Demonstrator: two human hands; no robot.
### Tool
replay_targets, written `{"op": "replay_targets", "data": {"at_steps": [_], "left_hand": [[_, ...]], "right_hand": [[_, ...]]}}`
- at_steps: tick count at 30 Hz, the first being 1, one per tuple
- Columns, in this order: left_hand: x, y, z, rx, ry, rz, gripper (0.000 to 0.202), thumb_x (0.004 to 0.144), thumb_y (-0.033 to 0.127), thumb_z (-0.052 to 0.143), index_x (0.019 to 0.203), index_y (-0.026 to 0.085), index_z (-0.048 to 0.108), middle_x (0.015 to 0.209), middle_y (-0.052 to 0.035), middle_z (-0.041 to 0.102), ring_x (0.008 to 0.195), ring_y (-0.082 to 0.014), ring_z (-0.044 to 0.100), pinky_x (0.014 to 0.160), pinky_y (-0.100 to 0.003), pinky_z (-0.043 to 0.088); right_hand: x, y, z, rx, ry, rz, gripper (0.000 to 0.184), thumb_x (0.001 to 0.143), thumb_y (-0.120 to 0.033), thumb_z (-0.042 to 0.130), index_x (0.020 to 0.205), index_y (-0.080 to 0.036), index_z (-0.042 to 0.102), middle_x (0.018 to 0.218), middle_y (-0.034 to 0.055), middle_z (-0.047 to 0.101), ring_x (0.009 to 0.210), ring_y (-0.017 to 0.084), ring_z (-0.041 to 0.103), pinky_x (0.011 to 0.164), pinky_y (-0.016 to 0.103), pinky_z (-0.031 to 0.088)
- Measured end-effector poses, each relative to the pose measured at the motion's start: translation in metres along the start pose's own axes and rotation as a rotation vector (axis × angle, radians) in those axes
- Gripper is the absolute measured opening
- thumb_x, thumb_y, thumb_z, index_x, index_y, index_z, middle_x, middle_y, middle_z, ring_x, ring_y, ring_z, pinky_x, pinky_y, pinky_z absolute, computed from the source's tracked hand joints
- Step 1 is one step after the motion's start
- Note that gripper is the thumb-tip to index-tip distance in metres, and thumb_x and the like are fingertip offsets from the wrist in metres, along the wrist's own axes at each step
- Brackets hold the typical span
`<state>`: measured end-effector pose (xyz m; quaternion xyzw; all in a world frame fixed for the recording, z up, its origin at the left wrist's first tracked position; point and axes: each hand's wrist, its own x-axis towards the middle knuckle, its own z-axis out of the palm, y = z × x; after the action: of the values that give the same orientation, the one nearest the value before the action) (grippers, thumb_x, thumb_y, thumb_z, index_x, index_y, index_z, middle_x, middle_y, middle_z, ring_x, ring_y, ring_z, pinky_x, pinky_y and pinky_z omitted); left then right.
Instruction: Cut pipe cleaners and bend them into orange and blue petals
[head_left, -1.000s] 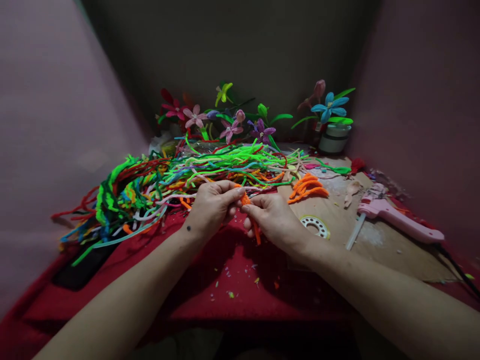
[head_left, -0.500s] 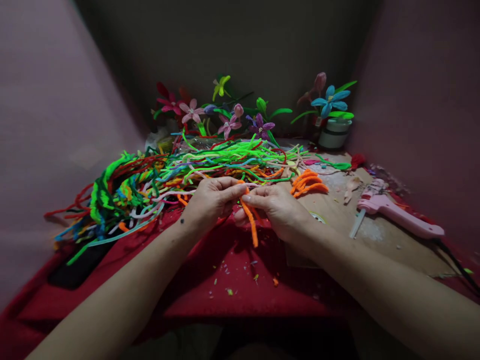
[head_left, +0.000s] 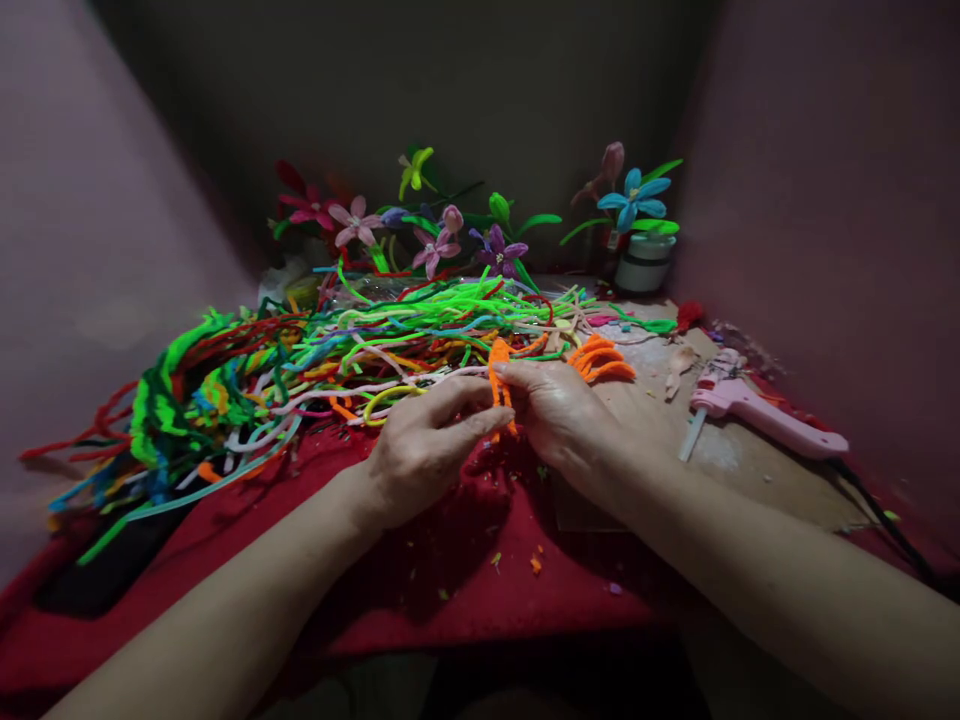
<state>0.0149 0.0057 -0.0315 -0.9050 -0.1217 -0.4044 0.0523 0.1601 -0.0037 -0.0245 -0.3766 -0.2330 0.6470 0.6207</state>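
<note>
An orange pipe cleaner (head_left: 500,358), bent double with its fold at the top, stands between my two hands. My right hand (head_left: 559,405) pinches it near the upper part with thumb and fingers. Lower down, my left hand (head_left: 435,440) has its thumb and fingers closed on the two strands, whose ends poke out below. Beside my right hand lie several bent orange pipe cleaners (head_left: 600,358) on the cardboard. A large heap of coloured pipe cleaners (head_left: 420,325) spreads behind and left of my hands.
A pink glue gun (head_left: 765,410) rests on the cardboard (head_left: 720,470) at the right, its cord trailing off. Pipe-cleaner flowers (head_left: 499,250) stand at the back, near a pale jar (head_left: 646,262). A black flat object (head_left: 112,570) lies at left on the red cloth (head_left: 360,610), with scraps in front.
The orange pipe cleaner has turned from hanging downward to standing fold-up. My left hand has moved down to its lower strands. The camera view has shifted slightly to the right.
</note>
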Motion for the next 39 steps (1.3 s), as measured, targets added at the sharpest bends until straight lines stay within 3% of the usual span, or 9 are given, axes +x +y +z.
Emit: {"op": "replay_targets", "data": {"at_steps": [3, 6, 9, 12, 14, 16, 20, 28, 39], "left_hand": [[0.003, -0.003, -0.008, -0.048, -0.062, 0.057, 0.029, 0.081, 0.002, 0.050, 0.103, 0.016, 0.062, 0.110, -0.0141, 0.063, 0.103, -0.0195, 0.059, 0.082, -0.032, 0.051], [0.007, -0.005, -0.014, -0.098, -0.104, 0.036, 0.028, 0.082, 0.003, 0.048, 0.100, 0.017, 0.064, 0.103, -0.0112, 0.067, 0.098, -0.0181, 0.062, 0.083, -0.030, 0.051], [0.012, -0.002, -0.018, -0.208, -0.066, -0.181, 0.026, 0.085, 0.009, 0.047, 0.099, 0.020, 0.065, 0.093, -0.0054, 0.069, 0.084, -0.0146, 0.065, 0.072, -0.025, 0.053], [0.017, 0.003, -0.023, -0.278, 0.069, -0.424, 0.020, 0.082, 0.015, 0.056, 0.099, 0.020, 0.064, 0.081, -0.0013, 0.067, 0.071, -0.0125, 0.062, 0.063, -0.023, 0.051], [0.020, 0.005, -0.027, -0.262, 0.080, -0.475, 0.011, 0.079, 0.016, 0.060, 0.090, 0.018, 0.064, 0.074, 0.0005, 0.065, 0.065, -0.0106, 0.060, 0.061, -0.021, 0.049], [0.022, 0.005, -0.030, -0.210, 0.002, -0.402, 0.006, 0.081, 0.016, 0.058, 0.082, 0.016, 0.064, 0.072, 0.0000, 0.064, 0.065, -0.0099, 0.058, 0.061, -0.020, 0.047], [0.022, 0.002, -0.030, 0.040, -0.154, -0.242, 0.012, 0.084, 0.016, 0.052, 0.085, 0.013, 0.063, 0.076, -0.0048, 0.063, 0.068, -0.0131, 0.058, 0.063, -0.024, 0.045], [0.016, 0.003, -0.023, 0.369, -0.303, -0.216, 0.018, 0.086, 0.020, 0.044, 0.078, 0.015, 0.060, 0.073, -0.0047, 0.060, 0.067, -0.0155, 0.056, 0.061, -0.026, 0.043], [0.016, 0.018, -0.019, 0.621, -0.438, -0.176, 0.016, 0.081, 0.010, 0.043, 0.073, 0.015, 0.056, 0.072, -0.0060, 0.060, 0.064, -0.0184, 0.056, 0.053, -0.028, 0.041]], "right_hand": [[0.000, 0.002, 0.000, 0.013, -0.034, 0.008, 0.010, 0.059, -0.011, 0.059, 0.052, -0.015, 0.053, 0.047, -0.0023, 0.053, 0.044, 0.009, 0.045, 0.045, 0.024, 0.034], [-0.001, 0.001, -0.001, -0.013, -0.063, -0.006, 0.011, 0.059, -0.010, 0.058, 0.050, -0.015, 0.053, 0.046, -0.0022, 0.052, 0.044, 0.009, 0.045, 0.047, 0.024, 0.033], [-0.004, -0.001, -0.001, -0.056, -0.090, -0.012, 0.008, 0.062, -0.012, 0.059, 0.054, -0.013, 0.057, 0.055, 0.0011, 0.059, 0.050, 0.010, 0.049, 0.052, 0.025, 0.036], [-0.008, -0.003, 0.000, -0.112, -0.090, -0.006, 0.004, 0.061, -0.015, 0.064, 0.058, -0.013, 0.062, 0.057, 0.0012, 0.059, 0.052, 0.010, 0.049, 0.052, 0.025, 0.035], [-0.009, -0.003, -0.001, -0.156, -0.111, -0.023, 0.005, 0.059, -0.016, 0.065, 0.058, -0.013, 0.063, 0.053, -0.0004, 0.056, 0.048, 0.009, 0.045, 0.048, 0.024, 0.030], [-0.008, -0.002, -0.003, -0.196, -0.147, -0.052, 0.005, 0.057, -0.016, 0.065, 0.055, -0.013, 0.062, 0.049, -0.0015, 0.053, 0.046, 0.009, 0.043, 0.045, 0.024, 0.026], [-0.006, 0.001, -0.006, -0.267, -0.166, -0.118, 0.012, 0.058, -0.018, 0.063, 0.049, -0.015, 0.056, 0.046, -0.0032, 0.049, 0.044, 0.008, 0.040, 0.044, 0.024, 0.025], [-0.005, 0.001, -0.007, -0.490, -0.160, -0.228, 0.018, 0.065, -0.017, 0.055, 0.048, -0.016, 0.051, 0.043, -0.0064, 0.040, 0.043, 0.006, 0.031, 0.044, 0.025, 0.020], [-0.008, 0.006, -0.004, -0.639, -0.147, -0.353, 0.017, 0.066, -0.019, 0.058, 0.049, -0.016, 0.060, 0.049, -0.0053, 0.047, 0.049, 0.007, 0.035, 0.051, 0.024, 0.028]]}}
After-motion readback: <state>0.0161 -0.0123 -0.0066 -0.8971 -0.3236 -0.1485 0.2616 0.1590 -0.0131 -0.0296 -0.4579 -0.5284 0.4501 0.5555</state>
